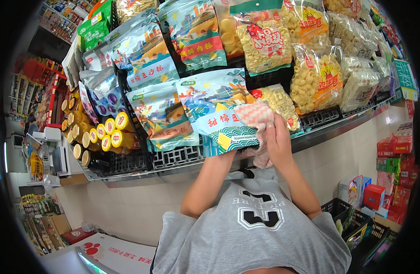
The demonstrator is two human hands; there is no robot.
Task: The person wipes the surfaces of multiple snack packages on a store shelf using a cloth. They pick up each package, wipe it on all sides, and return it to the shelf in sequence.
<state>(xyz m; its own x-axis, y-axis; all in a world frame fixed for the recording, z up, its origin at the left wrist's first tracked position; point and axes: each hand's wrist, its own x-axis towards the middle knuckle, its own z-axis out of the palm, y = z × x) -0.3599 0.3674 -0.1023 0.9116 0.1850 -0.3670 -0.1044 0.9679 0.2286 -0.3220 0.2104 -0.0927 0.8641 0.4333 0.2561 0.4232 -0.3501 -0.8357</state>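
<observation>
A blue printed food pouch [218,114] bearing writing is raised in front of me, tilted with its printed face up. My left hand [226,158] reaches under its lower edge and holds it from behind; the fingers are hidden and only the wrist shows. My right hand [278,139] grips a pink-and-white patterned cloth [255,114], which lies against the pouch's right side and hangs below my fingers. A similar pouch [162,116] stands just left of the held one. To the right, a clear bag of pale snack pieces [280,102] is partly covered by the cloth and hand.
Black plastic crates [177,157] line the display's front edge. Yellow-lidded jars [112,132] lie stacked at left. Bags of ring-shaped snacks [316,78] stand at right. Red boxes [400,171] and black baskets [336,209] sit at the lower right, and a white chest [117,248] behind me at left.
</observation>
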